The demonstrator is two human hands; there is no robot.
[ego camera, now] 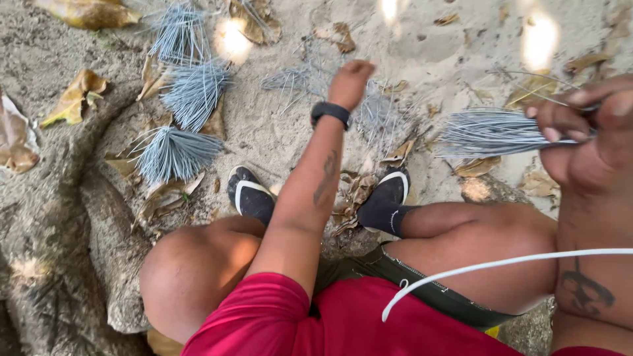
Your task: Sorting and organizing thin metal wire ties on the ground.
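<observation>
The right hand (587,132) is closed around the butt end of a bundle of thin grey wires (491,133), fingers wrapped over the strands; the bundle lies roughly level and fans out leftward from the fist, held in the air above the sandy ground (455,46). The left hand (349,82) reaches forward and down, its fingers curled loosely toward a loose scatter of grey wires (372,115) lying on the sand just below it; whether the fingertips pinch any strand cannot be told from this angle. A black wristband (330,112) sits on that wrist, and a dark tattoo marks the forearm.

Farther left, three tied grey wire bundles lie apart on the ground: one at the top (179,33), one in the middle (196,92) and one lower down (173,153), each splayed like a brush. Dry brown leaves (76,95) are strewn around them, and a thick tree root (72,217) runs along the left side.

Closer in, the person squats with bare knees wide, wearing black sandals with white straps (249,192) and dark socks, a red shirt (330,323), and a white cord (501,264) curving across the right thigh
</observation>
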